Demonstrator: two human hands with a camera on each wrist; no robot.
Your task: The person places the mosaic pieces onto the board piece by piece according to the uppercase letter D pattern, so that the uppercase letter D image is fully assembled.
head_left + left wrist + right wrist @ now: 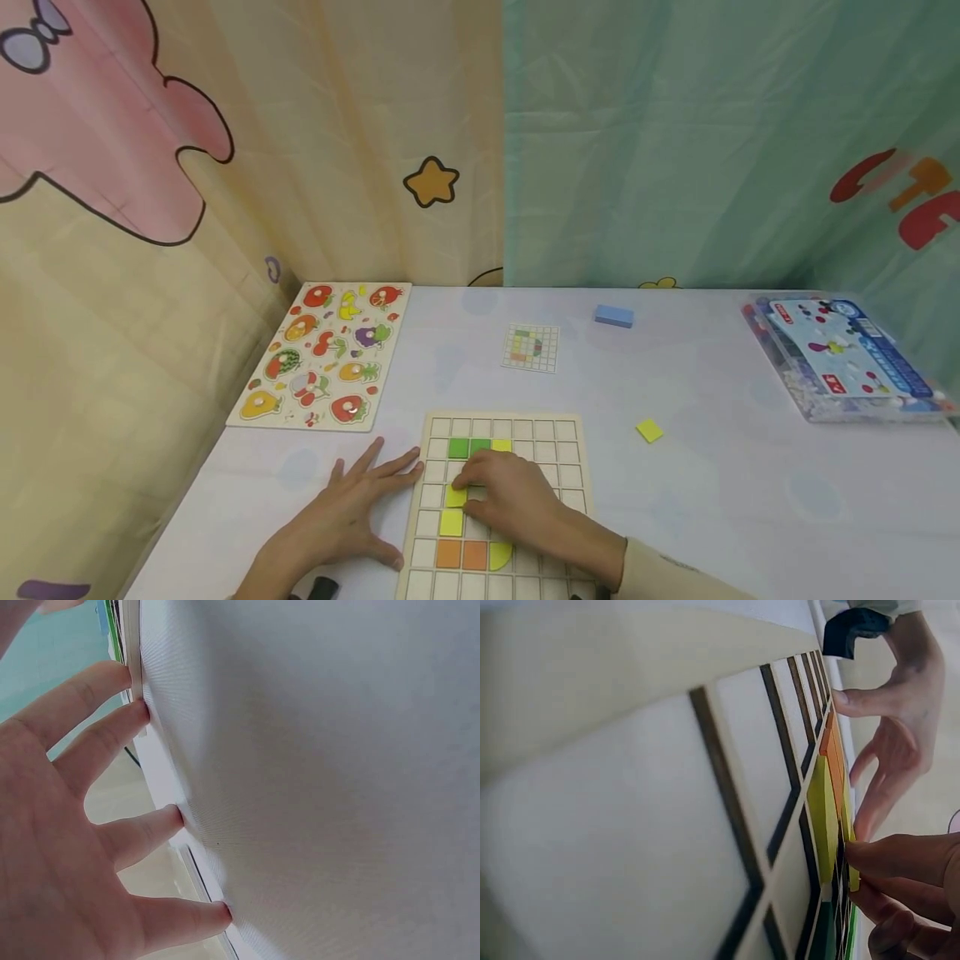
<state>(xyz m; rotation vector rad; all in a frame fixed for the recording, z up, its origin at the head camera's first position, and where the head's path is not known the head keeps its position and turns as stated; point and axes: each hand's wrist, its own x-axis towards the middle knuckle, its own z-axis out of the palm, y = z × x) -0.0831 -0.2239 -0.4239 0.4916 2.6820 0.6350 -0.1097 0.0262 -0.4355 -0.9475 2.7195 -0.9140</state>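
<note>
A wooden grid board (420, 500) lies on the table with green, yellow and orange tiles in some cells. My right hand (517, 504) is over its middle, pinching a yellow square tile (454, 497) between thumb and fingers at a left-hand cell. In the right wrist view the same tile (854, 879) is at the fingertips, partly hidden. Below it sits another yellow square (451, 523); two orange squares (448, 554) and a yellow rounded piece (500, 556) form a lower row. My left hand (341, 512) spreads its fingers, fingertips and thumb touching the board's left edge.
A small pattern card (531, 348) lies behind the board, with a blue block (614, 316) to its right. One loose yellow tile (649, 431) is right of the board. A fruit puzzle (318, 358) stands back left, a clear plastic box (847, 358) back right.
</note>
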